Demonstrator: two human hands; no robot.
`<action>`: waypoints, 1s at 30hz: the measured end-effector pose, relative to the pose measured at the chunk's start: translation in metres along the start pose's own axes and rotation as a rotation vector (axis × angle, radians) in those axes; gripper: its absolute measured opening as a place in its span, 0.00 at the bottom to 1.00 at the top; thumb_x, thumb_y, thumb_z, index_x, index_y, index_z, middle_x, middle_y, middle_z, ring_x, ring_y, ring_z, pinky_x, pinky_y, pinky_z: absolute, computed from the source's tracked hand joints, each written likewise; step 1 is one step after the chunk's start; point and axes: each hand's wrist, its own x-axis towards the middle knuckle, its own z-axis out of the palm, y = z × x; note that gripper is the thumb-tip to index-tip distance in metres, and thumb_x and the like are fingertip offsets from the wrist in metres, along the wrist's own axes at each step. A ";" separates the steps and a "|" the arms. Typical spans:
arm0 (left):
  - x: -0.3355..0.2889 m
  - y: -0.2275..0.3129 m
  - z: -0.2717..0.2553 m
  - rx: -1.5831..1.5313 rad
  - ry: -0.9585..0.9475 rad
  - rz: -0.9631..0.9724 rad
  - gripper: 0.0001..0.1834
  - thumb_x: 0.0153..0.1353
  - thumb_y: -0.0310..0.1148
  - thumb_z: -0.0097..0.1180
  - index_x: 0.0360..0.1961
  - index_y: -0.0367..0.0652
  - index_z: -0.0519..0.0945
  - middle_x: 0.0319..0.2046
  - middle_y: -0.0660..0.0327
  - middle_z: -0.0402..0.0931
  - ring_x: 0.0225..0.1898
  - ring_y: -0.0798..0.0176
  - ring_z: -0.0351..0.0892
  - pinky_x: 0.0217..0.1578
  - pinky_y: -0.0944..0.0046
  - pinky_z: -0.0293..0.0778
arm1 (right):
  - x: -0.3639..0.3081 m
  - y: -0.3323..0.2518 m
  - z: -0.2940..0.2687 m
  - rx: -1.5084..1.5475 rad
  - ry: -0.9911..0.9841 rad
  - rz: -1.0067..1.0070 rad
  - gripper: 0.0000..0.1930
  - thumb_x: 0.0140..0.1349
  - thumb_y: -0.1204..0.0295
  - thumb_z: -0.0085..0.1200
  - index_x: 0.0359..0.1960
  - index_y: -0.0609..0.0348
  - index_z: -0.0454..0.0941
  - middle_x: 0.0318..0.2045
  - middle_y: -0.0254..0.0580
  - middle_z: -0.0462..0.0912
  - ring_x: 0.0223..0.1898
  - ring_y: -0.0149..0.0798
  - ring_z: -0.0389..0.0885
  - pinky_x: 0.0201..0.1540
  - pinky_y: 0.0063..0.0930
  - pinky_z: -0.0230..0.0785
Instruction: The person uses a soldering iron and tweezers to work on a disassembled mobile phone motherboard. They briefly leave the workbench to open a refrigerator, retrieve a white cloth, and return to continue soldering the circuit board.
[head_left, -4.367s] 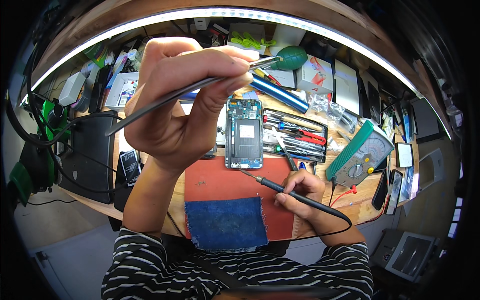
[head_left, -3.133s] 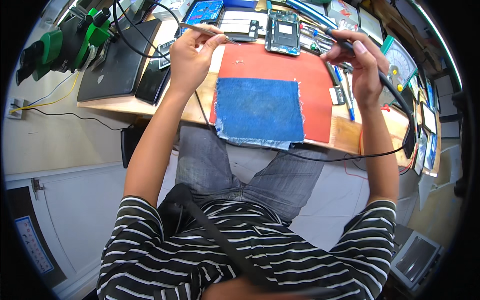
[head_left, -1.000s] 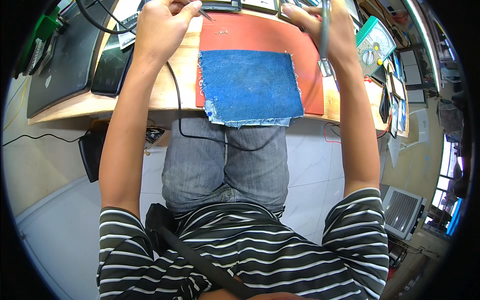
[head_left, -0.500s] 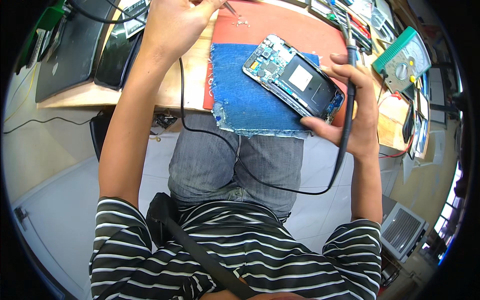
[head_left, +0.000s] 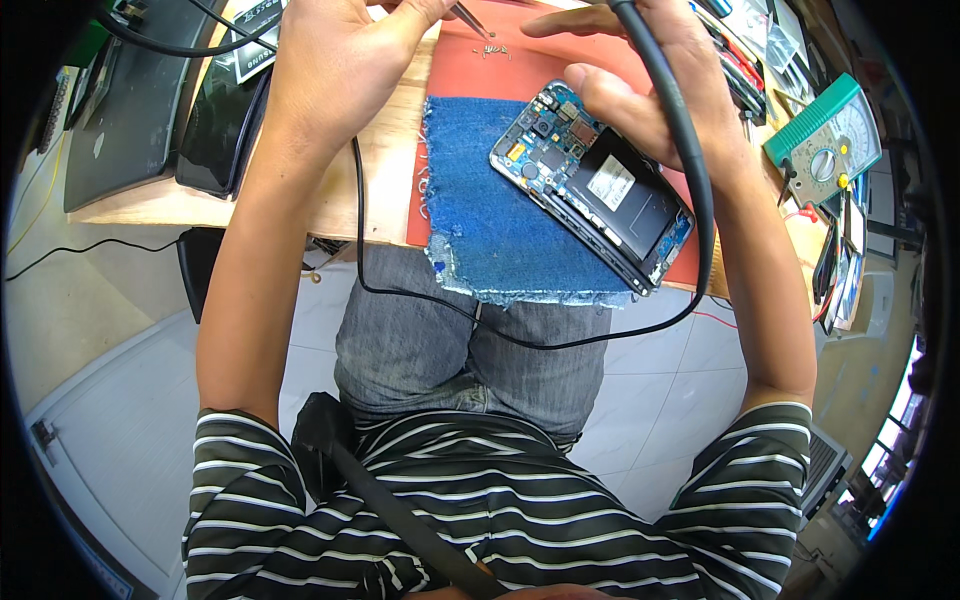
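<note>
My left hand (head_left: 345, 75) is closed on a pair of metal tweezers (head_left: 468, 17). The tweezer tips are just above a small pile of tiny screws (head_left: 496, 52) on the red mat; a tiny piece seems to sit at the tips. Over the far right side of an opened smartphone (head_left: 575, 165) reaches my right hand (head_left: 690, 90), index finger and thumb stretched apart. A black-handled soldering iron (head_left: 672, 85) with a cable lies across that hand, its tip out of sight. The phone, circuit board bared, lies on folded blue denim (head_left: 475, 200).
The red mat (head_left: 465, 75) covers part of the wooden table (head_left: 340, 205). A green-cased analogue multimeter (head_left: 825, 150) and several tools stand right. At left lie a dark laptop (head_left: 120, 120) and a black phone (head_left: 215, 140). A black cable (head_left: 530, 345) loops over my lap.
My right hand has let go of the phone's edge and moved up and left toward the screws, carrying the soldering iron. The left hand with the tweezers stays almost still.
</note>
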 end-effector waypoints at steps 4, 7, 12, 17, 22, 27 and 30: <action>-0.002 0.001 -0.002 0.122 -0.011 -0.092 0.12 0.66 0.23 0.61 0.50 0.34 0.83 0.43 0.58 0.86 0.44 0.69 0.83 0.46 0.67 0.77 | 0.007 -0.015 -0.002 -0.032 -0.102 0.180 0.34 0.56 0.71 0.59 0.67 0.52 0.62 0.53 0.45 0.82 0.54 0.42 0.84 0.62 0.40 0.73; 0.004 -0.001 0.005 -0.048 0.002 0.164 0.12 0.66 0.22 0.61 0.50 0.35 0.83 0.43 0.58 0.86 0.45 0.69 0.83 0.47 0.67 0.77 | 0.015 -0.020 0.001 -0.082 -0.106 0.197 0.33 0.56 0.68 0.59 0.66 0.52 0.64 0.53 0.44 0.84 0.55 0.44 0.84 0.60 0.39 0.74; 0.000 -0.005 0.001 0.057 -0.002 -0.069 0.10 0.67 0.20 0.59 0.49 0.35 0.82 0.42 0.60 0.86 0.44 0.69 0.82 0.46 0.67 0.77 | 0.014 -0.026 -0.003 -0.199 -0.156 0.270 0.33 0.56 0.65 0.60 0.65 0.52 0.65 0.50 0.46 0.84 0.54 0.45 0.84 0.58 0.39 0.76; 0.002 -0.019 -0.009 0.040 0.033 0.093 0.10 0.67 0.28 0.63 0.47 0.35 0.83 0.38 0.57 0.87 0.41 0.66 0.85 0.45 0.68 0.77 | 0.015 -0.026 0.000 -0.238 -0.106 0.225 0.32 0.57 0.64 0.60 0.65 0.46 0.66 0.50 0.43 0.84 0.54 0.45 0.83 0.58 0.39 0.76; -0.001 -0.018 -0.015 0.080 0.066 0.042 0.11 0.69 0.27 0.62 0.50 0.35 0.83 0.40 0.56 0.87 0.45 0.68 0.84 0.48 0.70 0.75 | 0.012 -0.027 -0.005 -0.188 -0.105 0.459 0.27 0.60 0.65 0.58 0.63 0.45 0.69 0.44 0.41 0.85 0.45 0.41 0.86 0.51 0.33 0.78; -0.012 -0.005 -0.018 -0.045 0.095 0.125 0.09 0.67 0.25 0.63 0.47 0.32 0.83 0.38 0.56 0.86 0.42 0.68 0.85 0.46 0.70 0.76 | -0.009 -0.021 0.001 0.394 0.398 0.142 0.12 0.71 0.74 0.55 0.52 0.66 0.78 0.39 0.45 0.87 0.38 0.34 0.87 0.45 0.28 0.79; -0.030 0.004 -0.018 -0.125 0.088 0.147 0.11 0.67 0.24 0.65 0.48 0.32 0.82 0.42 0.55 0.86 0.44 0.68 0.84 0.48 0.69 0.76 | -0.050 -0.028 -0.006 0.475 0.663 0.195 0.17 0.70 0.76 0.54 0.58 0.70 0.72 0.37 0.50 0.86 0.36 0.39 0.88 0.42 0.32 0.80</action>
